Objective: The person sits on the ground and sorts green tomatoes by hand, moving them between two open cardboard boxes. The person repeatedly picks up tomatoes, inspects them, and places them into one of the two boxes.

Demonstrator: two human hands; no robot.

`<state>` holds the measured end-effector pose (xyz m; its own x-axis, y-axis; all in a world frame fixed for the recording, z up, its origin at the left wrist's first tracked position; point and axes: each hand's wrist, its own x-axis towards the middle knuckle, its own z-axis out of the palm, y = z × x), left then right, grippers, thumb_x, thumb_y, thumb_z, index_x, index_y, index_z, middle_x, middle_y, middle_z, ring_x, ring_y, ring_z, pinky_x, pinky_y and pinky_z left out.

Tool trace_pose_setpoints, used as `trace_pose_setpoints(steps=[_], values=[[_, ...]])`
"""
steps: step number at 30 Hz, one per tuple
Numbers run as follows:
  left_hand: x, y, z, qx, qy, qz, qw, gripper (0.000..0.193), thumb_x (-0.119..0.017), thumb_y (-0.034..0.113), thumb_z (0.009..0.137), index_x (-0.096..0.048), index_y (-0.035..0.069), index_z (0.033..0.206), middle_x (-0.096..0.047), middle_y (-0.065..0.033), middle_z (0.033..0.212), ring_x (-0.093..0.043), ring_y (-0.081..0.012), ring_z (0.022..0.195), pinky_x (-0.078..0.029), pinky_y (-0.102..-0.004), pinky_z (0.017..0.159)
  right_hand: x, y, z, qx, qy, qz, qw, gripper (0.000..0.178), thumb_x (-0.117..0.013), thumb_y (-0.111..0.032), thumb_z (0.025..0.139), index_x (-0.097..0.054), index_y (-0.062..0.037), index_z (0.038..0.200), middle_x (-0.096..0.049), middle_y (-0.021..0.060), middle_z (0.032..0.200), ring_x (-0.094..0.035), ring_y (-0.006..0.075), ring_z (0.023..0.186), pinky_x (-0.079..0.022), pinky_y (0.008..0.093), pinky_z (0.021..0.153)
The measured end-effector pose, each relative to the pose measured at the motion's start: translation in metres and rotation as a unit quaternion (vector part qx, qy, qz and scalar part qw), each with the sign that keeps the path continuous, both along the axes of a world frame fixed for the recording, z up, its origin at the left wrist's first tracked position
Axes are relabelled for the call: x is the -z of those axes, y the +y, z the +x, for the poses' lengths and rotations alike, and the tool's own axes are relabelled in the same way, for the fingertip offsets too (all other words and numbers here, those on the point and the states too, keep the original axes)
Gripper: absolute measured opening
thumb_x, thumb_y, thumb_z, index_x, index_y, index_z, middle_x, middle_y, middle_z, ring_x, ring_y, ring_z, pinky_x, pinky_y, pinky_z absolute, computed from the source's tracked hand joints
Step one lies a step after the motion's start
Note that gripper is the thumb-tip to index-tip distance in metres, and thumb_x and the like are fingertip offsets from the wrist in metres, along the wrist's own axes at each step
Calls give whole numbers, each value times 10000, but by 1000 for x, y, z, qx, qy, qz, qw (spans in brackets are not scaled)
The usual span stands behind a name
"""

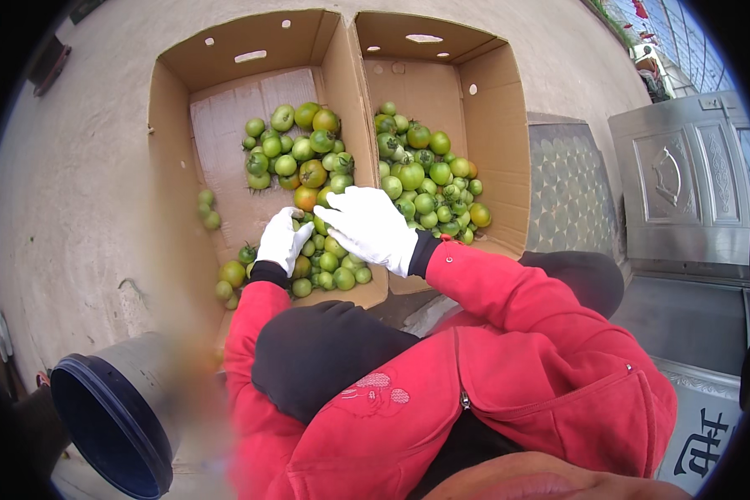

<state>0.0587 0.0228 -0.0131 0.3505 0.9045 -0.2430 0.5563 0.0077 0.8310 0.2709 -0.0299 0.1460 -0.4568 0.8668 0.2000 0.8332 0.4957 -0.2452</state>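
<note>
Two cardboard boxes stand side by side, a left box and a right box. In the left one lie mostly green tomatoes, a few turning orange, gathered toward its right side and near end. More green tomatoes are heaped in the right one. My left hand, white-gloved, is low among the left box's tomatoes, its thumb and fingers apart. Reaching in over the dividing walls, my white-gloved right hand has outstretched fingers touching the tomatoes beside my left hand. My palms hide the fruit beneath them.
A dark-rimmed bucket stands at the lower left. To the right are a patterned floor panel and an embossed grey metal door panel. Concrete floor surrounds the boxes; a blurred patch covers part of the left side.
</note>
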Motion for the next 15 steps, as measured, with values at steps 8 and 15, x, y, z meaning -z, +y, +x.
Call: trace_pose_setpoints(steps=[8, 15], values=[[-66, 14, 12, -152, -412, -306, 845, 527, -500, 451, 1105, -525, 59, 1456, -643, -102, 1279, -652, -259, 1127, -531, -424, 1022, -4, 1, -4, 11, -51, -23, 998, 501, -719, -293, 896, -641, -84, 1344, -681, 81, 1029, -628, 280, 903, -519, 428, 792], [-65, -9, 8, 91, -546, -348, 756, 651, -450, 411, 1125, -276, 87, 1662, -344, -79, 1677, -423, -258, 1483, -436, -445, 1150, -7, 3, -9, 41, -24, -71, 996, 620, -771, -316, 862, -583, -54, 1391, -694, 99, 914, -657, 289, 851, -513, 434, 778]])
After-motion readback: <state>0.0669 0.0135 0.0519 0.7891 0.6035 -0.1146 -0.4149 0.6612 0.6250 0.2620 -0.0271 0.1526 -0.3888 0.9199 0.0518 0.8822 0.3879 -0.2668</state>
